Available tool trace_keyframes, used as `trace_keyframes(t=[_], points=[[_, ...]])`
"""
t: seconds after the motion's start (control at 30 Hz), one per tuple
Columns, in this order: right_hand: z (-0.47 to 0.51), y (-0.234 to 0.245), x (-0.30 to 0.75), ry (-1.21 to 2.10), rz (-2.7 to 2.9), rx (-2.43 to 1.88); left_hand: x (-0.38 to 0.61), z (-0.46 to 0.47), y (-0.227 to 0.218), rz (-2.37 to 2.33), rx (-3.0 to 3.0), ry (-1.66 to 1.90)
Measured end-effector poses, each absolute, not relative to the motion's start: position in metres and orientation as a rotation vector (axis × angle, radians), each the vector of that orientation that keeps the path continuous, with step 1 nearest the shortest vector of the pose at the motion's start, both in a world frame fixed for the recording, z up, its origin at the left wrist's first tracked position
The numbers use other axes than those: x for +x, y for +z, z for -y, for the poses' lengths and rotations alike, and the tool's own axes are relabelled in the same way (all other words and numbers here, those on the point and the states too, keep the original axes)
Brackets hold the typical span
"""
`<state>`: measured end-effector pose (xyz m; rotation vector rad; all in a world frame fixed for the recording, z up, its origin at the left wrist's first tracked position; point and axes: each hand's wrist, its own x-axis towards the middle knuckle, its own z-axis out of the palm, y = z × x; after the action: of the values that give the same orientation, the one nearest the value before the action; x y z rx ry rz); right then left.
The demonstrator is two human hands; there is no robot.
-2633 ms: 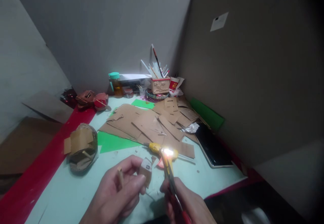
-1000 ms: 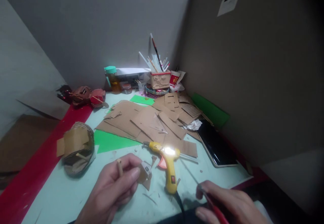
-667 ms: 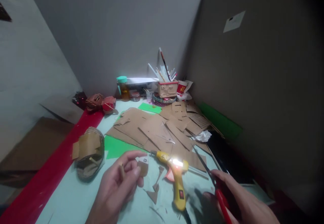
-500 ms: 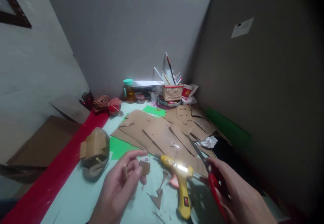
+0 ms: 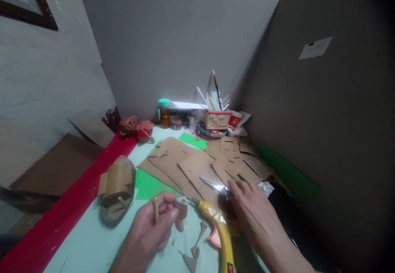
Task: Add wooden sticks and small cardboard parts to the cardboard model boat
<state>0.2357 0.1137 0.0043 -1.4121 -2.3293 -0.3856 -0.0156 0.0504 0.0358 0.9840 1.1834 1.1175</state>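
Scissors [image 5: 215, 185]: carried in from the right to mid-frame, blades now low over the cardboard pile [image 5: 168, 158]
Right hand [image 5: 251, 206]: palm down over the handles; cannot tell whether its grip clasps or has released them
Left hand [image 5: 151, 232]: grip unchanged, pinching the small cardboard piece [image 5: 182, 210] at lower centre, a short stick [image 5: 156, 210] between its fingers
Glue gun [image 5: 224, 232]: on the bench [image 5: 83, 244], lower centre
Cutting: seems paused, judging by the lowered blades
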Motion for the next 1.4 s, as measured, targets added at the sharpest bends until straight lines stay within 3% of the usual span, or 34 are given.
trace_keyframes(t=[0.1,0.2,0.33,0.53,0.7,0.87,1.4], points=[[-0.1,0.03,0.212,-0.163,2.339,-1.236,-0.013,-0.049,0.031,-1.266,1.119,1.145],[-0.085,0.056,0.181,0.428,2.165,-0.846,-0.011,-0.049,0.025,-1.306,1.275,1.132],[-0.08,0.066,0.151,0.724,2.101,-0.651,-0.014,-0.052,0.018,-1.264,1.463,1.079],[-0.084,0.061,0.143,0.955,1.989,-0.649,-0.013,-0.054,0.015,-1.216,1.504,1.032],[-0.097,0.069,0.158,1.37,1.567,-0.714,-0.006,-0.051,0.026,-1.261,1.313,0.972],[-0.115,0.06,0.175,1.439,1.26,-0.738,-0.008,-0.049,0.032,-1.287,1.053,0.948],[-0.105,0.055,0.166,1.686,1.354,-0.723,0.006,-0.045,0.038,-1.229,0.86,1.049]])
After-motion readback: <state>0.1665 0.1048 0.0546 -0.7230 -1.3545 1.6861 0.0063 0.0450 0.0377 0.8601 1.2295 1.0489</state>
